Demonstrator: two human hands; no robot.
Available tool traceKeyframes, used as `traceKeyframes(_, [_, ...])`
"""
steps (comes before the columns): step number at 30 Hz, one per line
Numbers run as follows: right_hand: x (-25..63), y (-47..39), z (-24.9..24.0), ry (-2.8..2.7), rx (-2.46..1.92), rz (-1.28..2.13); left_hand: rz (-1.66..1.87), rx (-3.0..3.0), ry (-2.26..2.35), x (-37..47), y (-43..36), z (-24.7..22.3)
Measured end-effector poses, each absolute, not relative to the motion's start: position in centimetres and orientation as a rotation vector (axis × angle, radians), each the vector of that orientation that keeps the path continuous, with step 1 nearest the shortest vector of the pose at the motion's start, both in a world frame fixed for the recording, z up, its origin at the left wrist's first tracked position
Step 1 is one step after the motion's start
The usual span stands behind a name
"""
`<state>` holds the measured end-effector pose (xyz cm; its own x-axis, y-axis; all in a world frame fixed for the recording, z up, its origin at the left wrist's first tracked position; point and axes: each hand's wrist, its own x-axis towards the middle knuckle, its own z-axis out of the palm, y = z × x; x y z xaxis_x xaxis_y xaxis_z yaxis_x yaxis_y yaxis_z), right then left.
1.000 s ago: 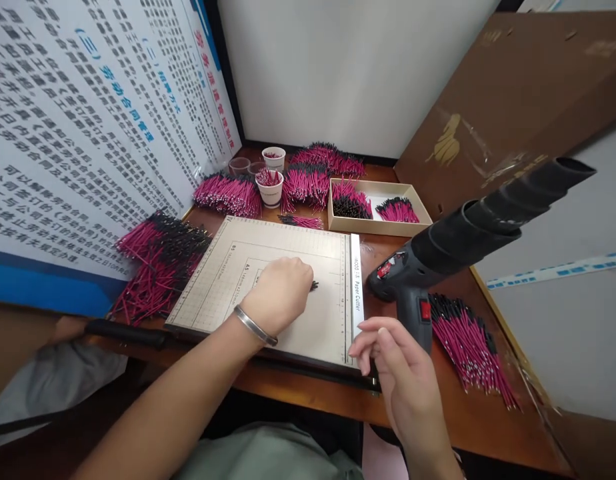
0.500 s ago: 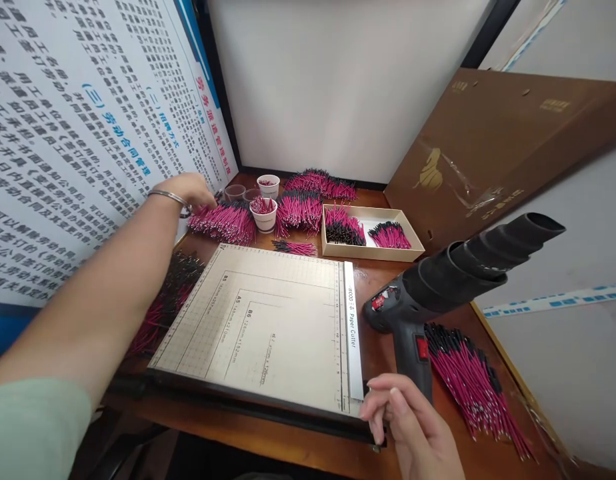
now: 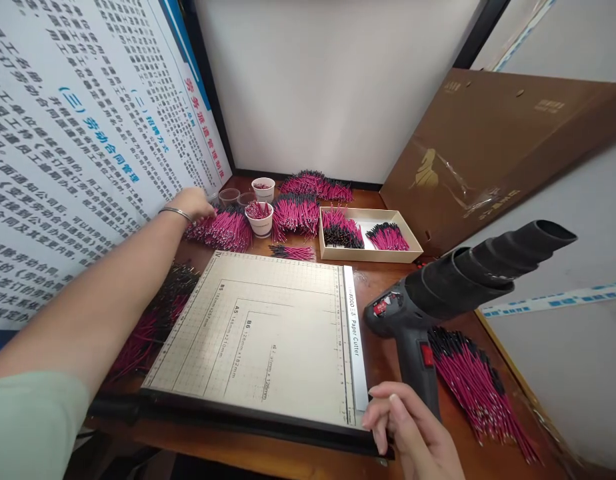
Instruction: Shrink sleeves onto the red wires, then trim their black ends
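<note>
Wires (image 3: 223, 228), pink with black ends, lie in a heap at centre left of the frame, near the back of the worktop (image 3: 383, 363), and the left hand (image 3: 195, 203) rests on the heap's far end. Whether its fingers are closed on any wires cannot be told. The step in hand looks like picking up a few wires; lifting them would call for a pinch on a small bunch without dragging the heap. The right hand (image 3: 413, 437), at bottom right, has loosely curled, empty fingers touching the near corner of the paper cutter (image 3: 268, 340). Its ruler strip reads "Paper Cutter"; the board is marked B5, A5, B6. A black heat gun (image 3: 458, 287) stands just right of it. A poster (image 3: 78, 133) at upper left carries Chinese text, too small to read.
</note>
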<state>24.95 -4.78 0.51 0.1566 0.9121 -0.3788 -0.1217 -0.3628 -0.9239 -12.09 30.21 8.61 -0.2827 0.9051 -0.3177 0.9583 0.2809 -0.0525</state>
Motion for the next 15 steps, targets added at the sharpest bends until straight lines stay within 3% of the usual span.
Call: traceKeyframes(15, [22.3,-5.3,3.8,-0.876,-1.507,1.218,-0.226,1.929,2.443,-11.1,26.2,9.4])
